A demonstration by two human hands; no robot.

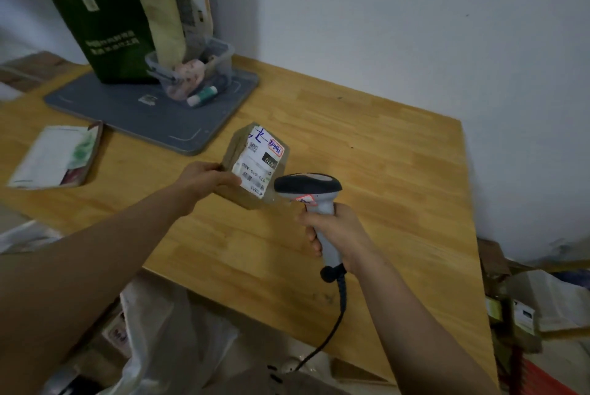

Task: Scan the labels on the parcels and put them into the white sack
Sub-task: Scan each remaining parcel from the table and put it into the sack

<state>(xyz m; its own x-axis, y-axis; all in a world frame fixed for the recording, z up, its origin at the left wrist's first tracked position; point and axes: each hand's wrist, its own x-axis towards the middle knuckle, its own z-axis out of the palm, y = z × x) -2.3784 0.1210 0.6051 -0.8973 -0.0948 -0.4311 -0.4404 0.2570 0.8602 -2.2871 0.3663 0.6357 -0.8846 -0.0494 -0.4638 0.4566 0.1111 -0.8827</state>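
My left hand (204,179) grips a small brown cardboard parcel (255,164) by its left side, above the wooden table (367,155). The parcel's white shipping label faces up and toward me. My right hand (335,233) grips the grey handle of a barcode scanner (308,187). The scanner's dark head sits just beside the parcel's lower right corner. The white sack (178,340) lies open below the table's near edge, with parcels showing inside it.
A flat white mailer (54,156) lies on the table at the left. A grey tray (153,110) at the back holds a green paper bag (108,33) and a clear plastic bin (194,68). Boxes (526,299) are stacked on the right, past the table's edge.
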